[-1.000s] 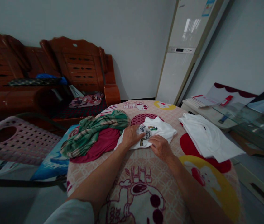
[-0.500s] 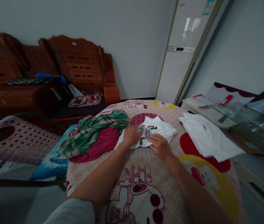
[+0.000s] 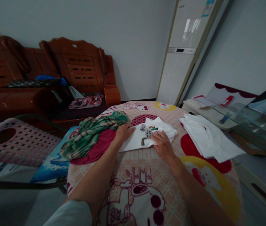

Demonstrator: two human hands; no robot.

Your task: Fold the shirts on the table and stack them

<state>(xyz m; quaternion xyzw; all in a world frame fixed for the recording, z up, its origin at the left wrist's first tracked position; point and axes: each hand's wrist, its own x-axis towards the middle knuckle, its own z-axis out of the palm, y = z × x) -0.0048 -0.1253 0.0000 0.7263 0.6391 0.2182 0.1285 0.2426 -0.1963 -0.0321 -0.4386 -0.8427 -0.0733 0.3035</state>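
A white T-shirt (image 3: 135, 140) with a printed front lies in a low, partly folded heap on the round table. My left hand (image 3: 123, 132) rests on its left edge, fingers stretched out and pointing inward. On the right part of the print lies my right hand (image 3: 163, 143), its fingers spread over the cloth. Close to my left hand are a green plaid cloth (image 3: 95, 133) and a dark pink cloth (image 3: 104, 145) under it. A folded stack of white clothing (image 3: 205, 135) sits to the right, apart from my right hand.
A patterned tablecloth (image 3: 133, 179) covers the table. To the left stand a pink woven chair (image 3: 29, 144) and a blue cushion (image 3: 55, 163). Wooden seats (image 3: 81, 66) line the wall behind. At the right is a glass shelf (image 3: 248, 122) beside a cabinet.
My left hand has slid left from the middle of the T-shirt to its edge, uncovering more of the print. The shirt's left part looks flatter. My right hand has barely shifted.
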